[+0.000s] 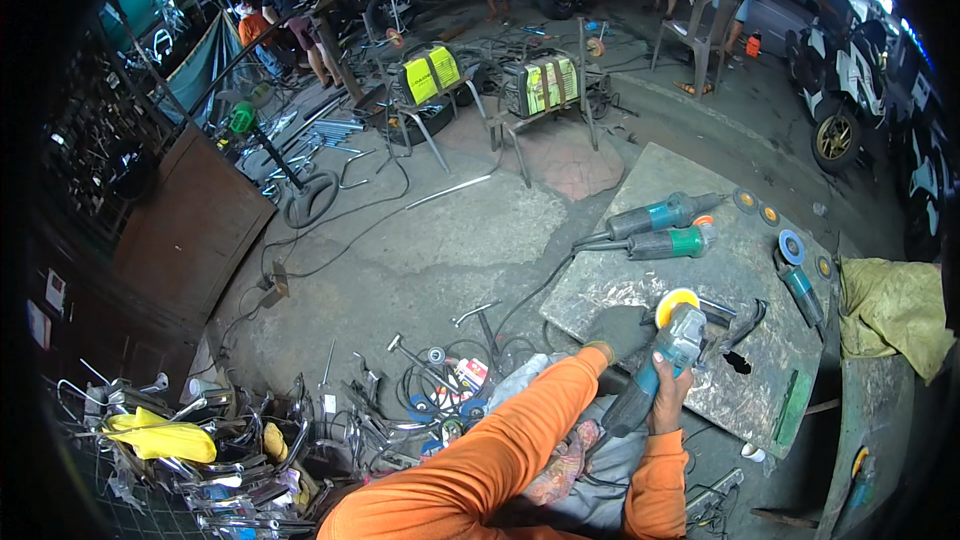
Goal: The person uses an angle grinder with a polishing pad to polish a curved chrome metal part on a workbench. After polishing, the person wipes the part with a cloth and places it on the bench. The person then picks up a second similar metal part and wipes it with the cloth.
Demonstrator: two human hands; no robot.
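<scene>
My right hand [672, 380] is bare and wrapped round the body of a teal and grey angle grinder [632, 402]. The grinder's yellow disc [678, 302] faces up at its far end, close to my left hand. My left hand [622, 330], in a dark grey glove, closes on the near end of a dark metal bar [716, 308] that runs behind the disc; its fingertips are partly hidden. Both hands are over the left part of a worn, scuffed work board [590, 290]. A dark bent metal piece [750, 320] lies just right of the bar.
Two grinders, one teal [655, 215] and one green [668, 243], lie on the board's far side. Another grinder [800, 290] with a blue disc rests at right. Metal parts and a yellow cloth [160, 435] pile up lower left. Welding machines [432, 75], cables, motorcycles and people stand beyond.
</scene>
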